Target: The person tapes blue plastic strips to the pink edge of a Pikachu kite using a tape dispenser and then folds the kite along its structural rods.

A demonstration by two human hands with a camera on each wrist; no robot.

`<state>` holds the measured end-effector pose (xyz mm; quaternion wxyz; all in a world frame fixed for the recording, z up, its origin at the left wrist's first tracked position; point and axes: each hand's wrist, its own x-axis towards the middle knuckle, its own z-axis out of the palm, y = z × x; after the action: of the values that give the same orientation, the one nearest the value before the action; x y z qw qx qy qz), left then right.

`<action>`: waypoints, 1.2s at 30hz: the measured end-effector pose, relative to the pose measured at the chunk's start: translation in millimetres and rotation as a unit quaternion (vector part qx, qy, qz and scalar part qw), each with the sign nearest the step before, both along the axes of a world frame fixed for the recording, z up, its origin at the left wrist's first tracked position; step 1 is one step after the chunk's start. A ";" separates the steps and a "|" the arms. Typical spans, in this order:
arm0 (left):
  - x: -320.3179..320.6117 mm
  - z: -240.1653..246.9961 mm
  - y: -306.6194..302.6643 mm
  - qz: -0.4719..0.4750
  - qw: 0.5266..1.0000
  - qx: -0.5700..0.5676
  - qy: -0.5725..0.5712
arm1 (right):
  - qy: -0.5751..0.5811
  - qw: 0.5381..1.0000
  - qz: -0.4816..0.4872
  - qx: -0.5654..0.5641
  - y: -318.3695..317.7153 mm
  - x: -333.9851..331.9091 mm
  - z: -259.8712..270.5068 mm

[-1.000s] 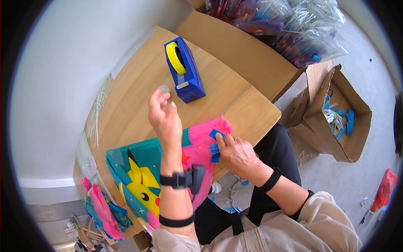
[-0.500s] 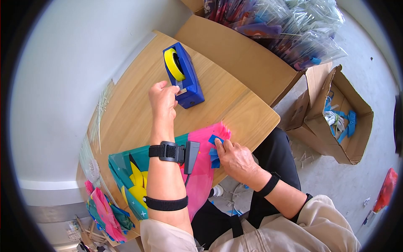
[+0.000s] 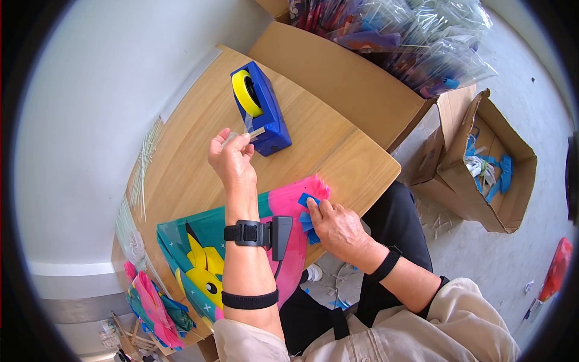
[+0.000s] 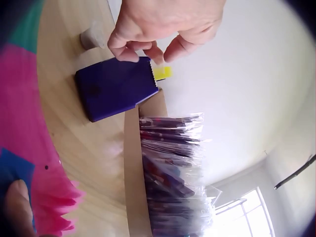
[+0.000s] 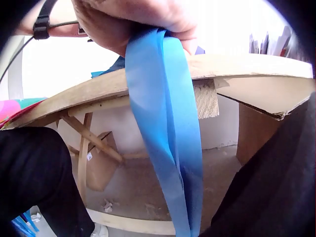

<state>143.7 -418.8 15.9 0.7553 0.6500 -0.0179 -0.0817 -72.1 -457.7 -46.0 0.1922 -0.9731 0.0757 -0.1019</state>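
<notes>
My left hand [image 3: 234, 166] pinches the end of a clear tape strip at the cutter of the blue tape dispenser [image 3: 276, 123]; in the left wrist view its fingertips hover by the dispenser's [image 4: 118, 89] serrated edge. A teal and pink sheet [image 3: 289, 199] with a yellow cartoon figure lies under my left forearm. At the sheet's pink gathered end, my right hand [image 3: 342, 232] grips blue strips [image 3: 306, 221], one flat under its fingertips. From this hand [image 5: 133, 19], long blue strips [image 5: 165, 113] hang below the table edge in the right wrist view.
A small whitish round object [image 4: 93, 38] stands beside the dispenser. Thin white sticks [image 3: 143, 166] lie along the wall side. Beyond the table [image 3: 344, 157] are a large carton of plastic-wrapped items [image 3: 422, 48] and an open box [image 3: 505, 199] with blue strips. Folded sheets [image 3: 154, 308] hang at lower left.
My left hand went from beside the round object to the dispenser's cutter, then drew back slightly with the tape end pinched. My right hand has stayed on the blue strips.
</notes>
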 end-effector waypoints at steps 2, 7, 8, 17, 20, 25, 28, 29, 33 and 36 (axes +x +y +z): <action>-2.4 -0.6 1.7 -0.008 1.000 -0.024 0.014 | 0.049 0.998 0.000 0.027 0.5 0.5 1.6; -5.8 1.9 5.6 -0.010 0.999 -0.003 0.045 | 0.050 0.998 0.004 0.025 0.8 0.8 1.1; -6.0 2.7 6.1 -0.004 0.998 -0.009 0.066 | 0.052 0.998 0.003 0.026 1.0 1.0 1.0; -8.8 -12.4 6.0 -0.003 0.985 -0.061 0.164 | 0.057 0.998 0.000 0.032 1.0 1.0 3.2; -6.7 -29.3 6.6 -0.014 0.977 -0.072 0.198 | 0.046 0.998 -0.005 0.037 1.2 0.9 0.6; -44.7 -46.0 18.1 -0.009 0.968 -0.060 0.242 | 0.038 0.998 -0.007 0.039 -0.1 1.4 -1.0; -63.9 -34.4 28.6 -0.052 0.969 -0.037 0.239 | 0.025 0.999 -0.006 0.035 -0.4 1.1 -0.5; -70.5 -33.5 33.2 -0.051 0.969 -0.037 0.240 | 0.024 0.999 -0.009 0.035 -0.5 1.3 0.2; -97.0 -38.7 51.9 -0.041 0.951 -0.099 0.290 | 0.020 0.999 -0.008 0.037 0.0 1.3 1.6; -113.2 -42.7 54.1 -0.011 0.939 -0.139 0.315 | 0.023 0.999 -0.011 0.043 0.9 1.0 0.2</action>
<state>30.5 -364.7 -26.8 0.8045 0.4790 0.2026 -0.2869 -71.1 -456.8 -45.8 0.2305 -0.9653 0.0948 -0.0779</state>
